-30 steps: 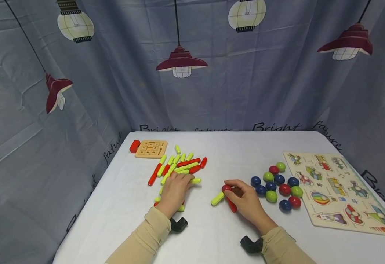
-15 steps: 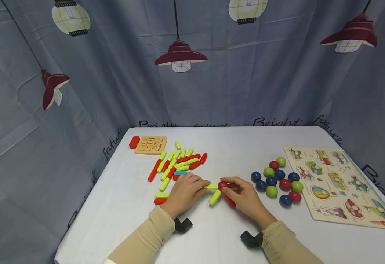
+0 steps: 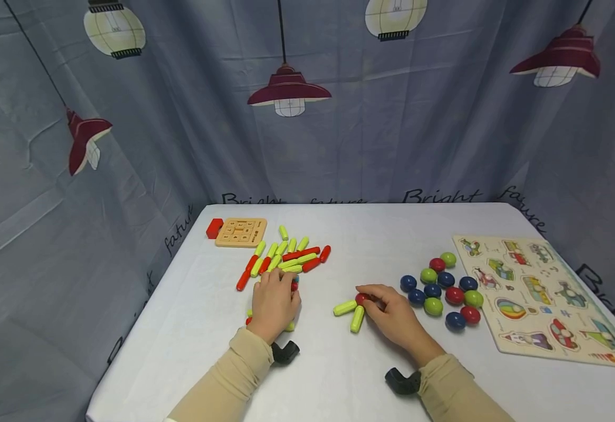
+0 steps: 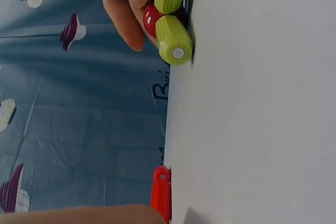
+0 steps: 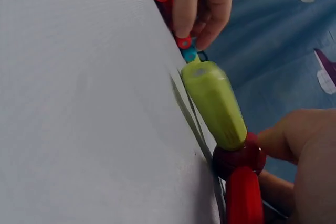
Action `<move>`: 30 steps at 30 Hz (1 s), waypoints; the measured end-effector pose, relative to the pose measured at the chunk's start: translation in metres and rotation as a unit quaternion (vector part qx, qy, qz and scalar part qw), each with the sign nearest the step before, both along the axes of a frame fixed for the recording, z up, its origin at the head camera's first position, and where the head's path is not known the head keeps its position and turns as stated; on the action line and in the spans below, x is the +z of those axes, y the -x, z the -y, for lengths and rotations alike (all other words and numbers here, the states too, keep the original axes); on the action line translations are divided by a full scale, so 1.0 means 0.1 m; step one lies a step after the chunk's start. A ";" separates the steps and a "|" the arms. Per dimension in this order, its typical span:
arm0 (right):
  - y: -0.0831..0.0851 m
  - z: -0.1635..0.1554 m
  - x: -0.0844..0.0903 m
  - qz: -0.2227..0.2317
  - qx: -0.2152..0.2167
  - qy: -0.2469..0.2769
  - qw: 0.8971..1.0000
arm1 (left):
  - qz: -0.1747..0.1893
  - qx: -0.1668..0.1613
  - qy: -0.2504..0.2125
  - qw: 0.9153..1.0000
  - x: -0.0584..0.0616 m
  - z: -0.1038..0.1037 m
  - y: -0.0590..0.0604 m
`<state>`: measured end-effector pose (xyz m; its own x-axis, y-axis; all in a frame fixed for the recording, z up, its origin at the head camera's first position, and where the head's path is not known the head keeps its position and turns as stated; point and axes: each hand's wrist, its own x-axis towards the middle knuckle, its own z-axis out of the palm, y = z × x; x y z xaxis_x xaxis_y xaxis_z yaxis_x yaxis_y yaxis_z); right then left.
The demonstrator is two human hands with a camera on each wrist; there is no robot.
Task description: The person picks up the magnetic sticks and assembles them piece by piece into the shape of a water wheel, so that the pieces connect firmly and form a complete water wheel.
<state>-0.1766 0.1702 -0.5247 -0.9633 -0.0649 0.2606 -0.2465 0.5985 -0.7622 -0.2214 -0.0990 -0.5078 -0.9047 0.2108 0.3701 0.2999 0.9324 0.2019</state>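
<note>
Where hands part, red ball [image 3: 360, 298] under right hand [image 3: 394, 319]

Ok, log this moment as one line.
left hand: on rod pile | right hand: holds red ball | joined: two green rods, red rod

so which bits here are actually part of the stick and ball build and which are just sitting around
In use: red ball, two green sticks on it, stick pile, right hand, left hand.
Lying about: loose balls, picture puzzle, wooden tile board, red block.
</note>
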 end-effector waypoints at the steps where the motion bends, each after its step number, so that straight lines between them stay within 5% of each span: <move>1: 0.00 0.00 0.00 0.001 -0.006 -0.010 1.000 | 0.007 0.005 0.001 1.000 -0.01 0.01 0.01; 7: 0.01 -0.01 -0.01 0.014 -0.036 -0.046 0.998 | 0.016 -0.003 -0.006 1.000 -0.03 0.03 0.05; 16: 0.00 0.03 -0.02 0.041 -0.046 -0.033 0.998 | 0.049 -0.013 -0.008 0.999 -0.02 0.05 0.04; 30: -0.02 0.01 -0.01 -0.012 0.005 0.031 0.999 | -0.011 -0.139 0.023 0.990 0.00 0.06 0.05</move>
